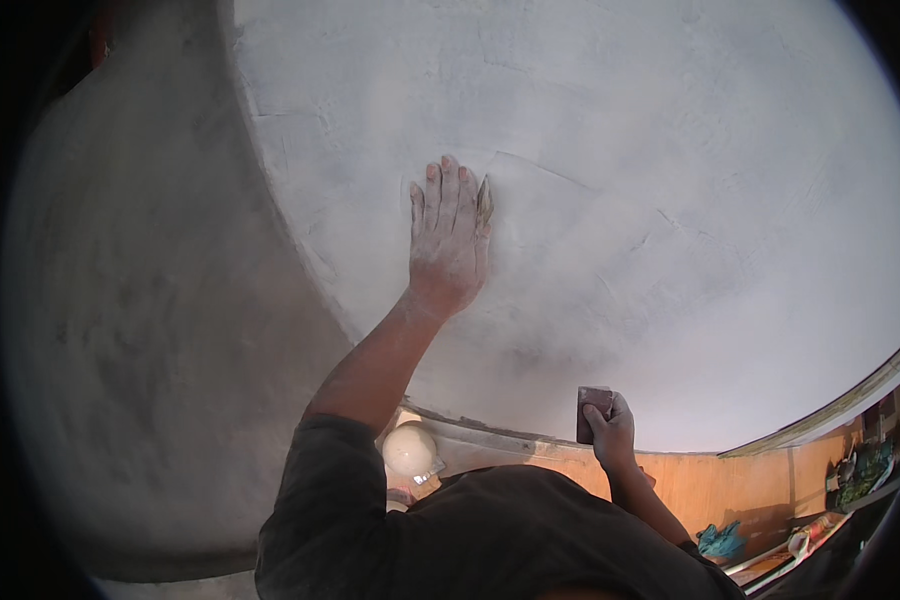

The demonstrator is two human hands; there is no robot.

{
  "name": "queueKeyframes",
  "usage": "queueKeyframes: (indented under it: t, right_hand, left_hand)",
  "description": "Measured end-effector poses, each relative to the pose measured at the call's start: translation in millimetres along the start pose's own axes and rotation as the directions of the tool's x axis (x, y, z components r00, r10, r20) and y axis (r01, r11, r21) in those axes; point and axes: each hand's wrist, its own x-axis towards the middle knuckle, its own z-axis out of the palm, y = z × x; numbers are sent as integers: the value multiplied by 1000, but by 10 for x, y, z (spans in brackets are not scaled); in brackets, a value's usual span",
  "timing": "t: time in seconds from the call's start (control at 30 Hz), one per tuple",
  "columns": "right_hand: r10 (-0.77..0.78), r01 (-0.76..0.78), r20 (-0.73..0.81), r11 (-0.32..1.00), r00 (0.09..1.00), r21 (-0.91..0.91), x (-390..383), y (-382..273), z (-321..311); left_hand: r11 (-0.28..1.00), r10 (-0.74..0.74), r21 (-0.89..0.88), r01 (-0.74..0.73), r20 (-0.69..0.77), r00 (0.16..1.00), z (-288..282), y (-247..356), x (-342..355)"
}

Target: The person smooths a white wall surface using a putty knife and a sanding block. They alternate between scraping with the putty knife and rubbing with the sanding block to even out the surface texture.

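Observation:
My left hand [448, 232], coated in pale dust, lies flat with its fingers stretched out against a white plastered wall [590, 250]. Its thumb is at the right side, and no held object shows there. Lower and to the right, my right hand [615, 432] grips a dark brown, rectangular sanding block [592, 412]. The thumb presses across the block's face, and the other fingers are mostly hidden behind it. The block is near the wall's lower edge; I cannot tell whether it touches the wall. Fine scratches and ridges mark the white surface.
A grey wall [160, 300] meets the white one along a curved-looking edge at the left. Below are a round cream-coloured object [409, 449], an orange-brown surface [760, 480] and a blue-green plastic bag [720, 540]. Green leafy material [867, 475] lies at the far right.

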Motion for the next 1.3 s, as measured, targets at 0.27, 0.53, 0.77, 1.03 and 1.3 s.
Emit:
queueKeyframes:
  t: [0.27,0.53,0.77,1.03,1.3]
  right_hand:
    - [117,-140,-162,981,980,-137,-144,-21,-131]
    - [-598,429,-644,798,476,-424,194,-631,-886]
    - [-761,240,-643,642,88,-728,748,-1273,-1274]
    - [-954,385,-65,180,294,-905,1132,-1046,-511]
    - [-656,267,-748,742,99,-615,1352,-991,-1334]
  left_hand:
    - [889,-356,-377,261,-207,911,-975,-854,951]
    - [969,-150,-229,97,-228,962,-680,-442,946]
    - [994,90,-64,-91,-18,996,-37,228,244]
    - [998,49,-52,-44,88,995,241,442,-178]
    - [997,62,44,-64,57,996,382,445,-243]
